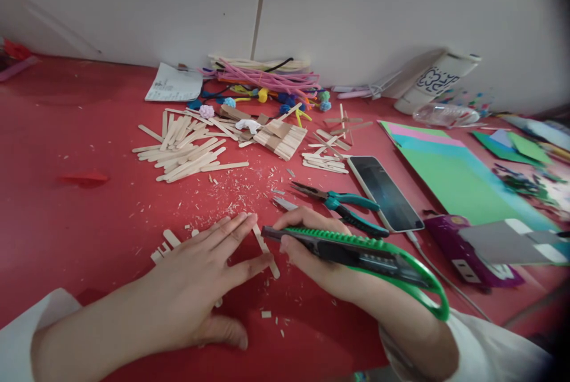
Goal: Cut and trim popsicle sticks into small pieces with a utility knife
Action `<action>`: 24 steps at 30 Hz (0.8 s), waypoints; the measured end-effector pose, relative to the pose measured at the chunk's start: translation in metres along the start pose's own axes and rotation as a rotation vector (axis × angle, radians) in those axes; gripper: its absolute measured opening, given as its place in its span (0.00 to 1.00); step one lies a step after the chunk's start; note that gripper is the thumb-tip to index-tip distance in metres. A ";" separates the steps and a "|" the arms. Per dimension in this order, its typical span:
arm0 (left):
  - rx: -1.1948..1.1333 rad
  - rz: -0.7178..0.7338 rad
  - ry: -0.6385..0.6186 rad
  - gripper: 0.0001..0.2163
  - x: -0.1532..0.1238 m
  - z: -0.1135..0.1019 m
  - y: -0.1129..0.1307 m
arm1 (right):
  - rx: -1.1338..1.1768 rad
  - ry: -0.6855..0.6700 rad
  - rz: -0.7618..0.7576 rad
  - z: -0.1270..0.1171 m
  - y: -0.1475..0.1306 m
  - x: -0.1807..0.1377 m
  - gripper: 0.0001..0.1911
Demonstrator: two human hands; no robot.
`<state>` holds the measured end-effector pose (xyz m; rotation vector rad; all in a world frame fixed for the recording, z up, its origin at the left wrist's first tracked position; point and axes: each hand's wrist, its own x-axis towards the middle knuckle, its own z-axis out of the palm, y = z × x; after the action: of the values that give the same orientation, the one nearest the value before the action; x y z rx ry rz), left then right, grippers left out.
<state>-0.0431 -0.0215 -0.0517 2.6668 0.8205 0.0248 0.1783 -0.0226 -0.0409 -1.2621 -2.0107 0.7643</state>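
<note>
Wood first: flat pale wooden craft stick (275, 269) lies on red table (66, 221), low centre, pinned under open, flat left hand (200, 269). At its 3 o'clock, right hand (312, 269) closed around green-and-black plastic utility knife (356, 251), tip at the stick. Teal-handled pliers (342, 207) at 12 o'clock.

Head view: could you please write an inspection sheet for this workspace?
Surface: red table, littered with wood chips.
Job's things: wooden stick; green cutter, tip at the stick.
Clutter: stick pile, pliers, phone, pipe cleaners, coloured paper.
Hands: left hand flat, open, on the stick; right hand shut on the green cutter.
Cables: white cable beside the phone.
Surroundings: white wall behind.
</note>
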 end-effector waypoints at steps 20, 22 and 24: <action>-0.011 -0.011 -0.017 0.39 0.000 0.000 0.001 | 0.018 0.059 -0.058 0.005 -0.002 -0.003 0.06; -0.007 -0.014 -0.032 0.39 0.000 0.000 0.002 | 0.016 0.071 -0.065 0.006 -0.001 -0.003 0.06; -0.005 -0.019 -0.046 0.40 0.000 -0.001 0.003 | 0.013 0.062 -0.078 0.006 0.000 -0.003 0.06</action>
<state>-0.0421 -0.0233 -0.0497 2.6443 0.8294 -0.0395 0.1746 -0.0262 -0.0459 -1.1788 -1.9892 0.6917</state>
